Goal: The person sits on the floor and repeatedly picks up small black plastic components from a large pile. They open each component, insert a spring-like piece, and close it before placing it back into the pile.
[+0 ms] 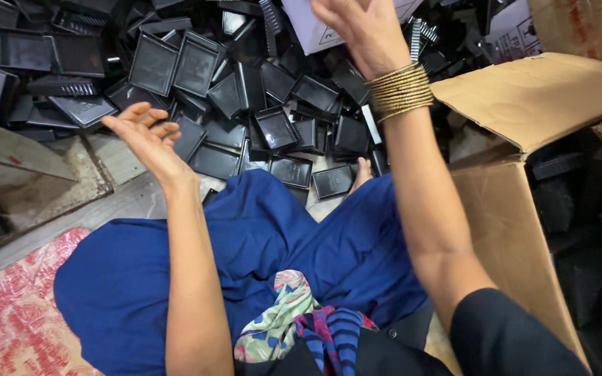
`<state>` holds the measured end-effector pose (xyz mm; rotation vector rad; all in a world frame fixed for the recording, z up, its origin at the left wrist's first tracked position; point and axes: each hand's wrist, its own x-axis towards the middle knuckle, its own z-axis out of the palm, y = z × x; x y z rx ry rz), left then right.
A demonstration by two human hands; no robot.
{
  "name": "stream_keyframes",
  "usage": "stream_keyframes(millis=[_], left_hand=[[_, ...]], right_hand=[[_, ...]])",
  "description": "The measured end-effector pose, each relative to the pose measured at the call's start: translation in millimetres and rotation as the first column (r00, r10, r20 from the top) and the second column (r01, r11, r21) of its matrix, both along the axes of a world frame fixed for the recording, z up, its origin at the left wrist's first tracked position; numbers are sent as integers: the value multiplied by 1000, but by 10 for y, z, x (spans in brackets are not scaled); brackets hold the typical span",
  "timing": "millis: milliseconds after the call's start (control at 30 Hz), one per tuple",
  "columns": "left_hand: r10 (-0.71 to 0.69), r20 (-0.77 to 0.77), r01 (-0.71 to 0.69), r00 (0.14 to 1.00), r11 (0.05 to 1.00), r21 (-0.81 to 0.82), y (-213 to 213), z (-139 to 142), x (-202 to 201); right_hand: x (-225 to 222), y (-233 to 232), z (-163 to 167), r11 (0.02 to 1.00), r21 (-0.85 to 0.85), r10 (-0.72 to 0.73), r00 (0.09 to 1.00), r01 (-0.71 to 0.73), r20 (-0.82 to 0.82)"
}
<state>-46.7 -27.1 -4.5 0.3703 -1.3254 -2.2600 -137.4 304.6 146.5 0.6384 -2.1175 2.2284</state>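
1. The left hand (pixel 149 136) is raised palm-up over the near-left edge of the pile, fingers loosely curled and spread, holding nothing.
2. The right hand (pixel 360 31) reaches to the far side, its back toward the camera and a stack of gold bangles (pixel 398 92) on the wrist. Its fingers run off the top of the view, so I cannot tell whether they grip anything; they are at the white printed sheet (pixel 311 31) lying on the pile.
3. The black plastic trays (pixel 245 90), shallow and rectangular, lie in a loose heap across the far half of the floor, some face-up, some tilted, many overlapping. The nearest ones rest just beyond the blue fabric (pixel 259 244) covering the person's lap, beside a bare foot (pixel 362 170).
4. An open cardboard box (pixel 517 216) stands to the right, its flap folded out toward the pile, with dark pieces inside.
5. Judging from this, a clean pick means taking one tray by its rim rather than pinching a stack, since the trays nest and slide easily.
6. Lifting from the top of the heap should keep neighbours from tumbling toward the foot.
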Motion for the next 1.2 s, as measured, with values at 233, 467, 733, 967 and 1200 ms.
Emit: stream_keyframes(millis=[233,467,733,967,1200], left_hand=[[-101,15,102,995,991,-91,146,0,44],[-424,-33,386,905,851,-357,490,76,137],[-105,13,105,994,987,-125,342,142,28],[10,-37,0,999,967,256,-212,341,233],[114,-42,-95,993,943,319,-208,455,237]], right_hand=[[113,518,-1157,54,829,-300,801,556,-518],[328,94,-897,500,842,-209,972,203,-110],[831,-974,-848,882,373,311,950,-287,-3],[1147,-1527,-1530,531,832,371,839,160,-398],[1147,-1706,-1606,26,993,286,952,111,-114]])
